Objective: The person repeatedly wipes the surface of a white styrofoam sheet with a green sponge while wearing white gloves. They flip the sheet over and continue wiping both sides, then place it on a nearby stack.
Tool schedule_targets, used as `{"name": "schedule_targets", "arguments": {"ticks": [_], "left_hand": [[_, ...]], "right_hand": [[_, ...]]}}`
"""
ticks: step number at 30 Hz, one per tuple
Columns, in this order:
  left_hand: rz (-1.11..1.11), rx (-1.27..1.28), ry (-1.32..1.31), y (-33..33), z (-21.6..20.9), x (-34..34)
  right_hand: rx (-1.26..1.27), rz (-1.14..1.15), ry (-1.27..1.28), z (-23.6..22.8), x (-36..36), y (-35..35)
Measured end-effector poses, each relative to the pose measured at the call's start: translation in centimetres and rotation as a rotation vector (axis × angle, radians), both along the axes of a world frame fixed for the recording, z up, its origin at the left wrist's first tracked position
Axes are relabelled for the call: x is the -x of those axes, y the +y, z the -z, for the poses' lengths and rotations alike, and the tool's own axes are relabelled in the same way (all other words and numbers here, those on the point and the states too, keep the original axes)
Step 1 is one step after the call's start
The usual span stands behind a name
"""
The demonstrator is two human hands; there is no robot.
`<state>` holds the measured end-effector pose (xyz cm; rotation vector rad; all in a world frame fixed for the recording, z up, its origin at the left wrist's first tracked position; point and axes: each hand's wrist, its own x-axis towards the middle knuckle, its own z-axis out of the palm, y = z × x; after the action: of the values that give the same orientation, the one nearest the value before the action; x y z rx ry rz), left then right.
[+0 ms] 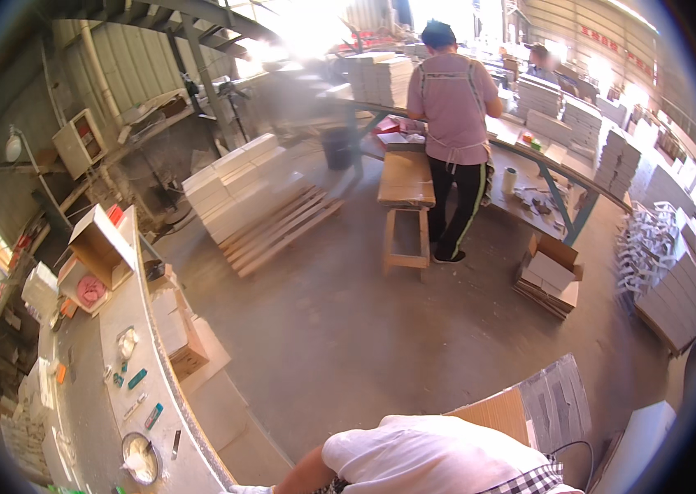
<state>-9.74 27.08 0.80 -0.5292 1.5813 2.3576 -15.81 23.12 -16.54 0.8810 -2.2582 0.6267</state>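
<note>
Neither of my hands shows. At the lower edge a person in a white shirt (438,453) with a black-and-white checked apron bends over, head out of the picture. That person's white-gloved hand (251,490) is at the near end of a long worktable (84,387) on the left. A round bowl (140,459) with pale paste and a tool in it stands there. Beside it lie a dark strip (176,444), a green-blue box (154,416), a white tube (135,406) and a crumpled whitish lump (127,342).
A person in a pink top (455,107) stands at a far bench, by a wooden stool (406,198). White blocks lie on a pallet (282,230). Open cardboard boxes stand on the table (101,247) and floor (549,272). A cardboard sheet (558,403) is near the bending person.
</note>
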Motion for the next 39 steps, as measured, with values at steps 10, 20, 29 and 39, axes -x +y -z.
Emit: {"name": "schedule_targets", "arguments": {"ticks": [10, 20, 29, 39], "left_hand": [[0.059, 0.019, 0.011, 1.9, -0.6, 1.2], [-0.086, 0.012, 0.062, -3.2, -2.0, -0.5], [-1.015, -0.145, -0.099, -20.0, 3.3, -23.5], [-1.483, -0.561, -0.129, -16.3, 11.1, -38.0]], "right_hand": [[0.061, 0.023, 0.074, -1.4, -0.4, 0.1], [-0.003, -0.003, -0.094, 0.7, 1.2, -1.0], [0.205, -0.146, -0.697, -5.3, -1.9, 3.4], [-0.605, -0.245, -0.170, -12.6, -5.9, -2.5]]}}
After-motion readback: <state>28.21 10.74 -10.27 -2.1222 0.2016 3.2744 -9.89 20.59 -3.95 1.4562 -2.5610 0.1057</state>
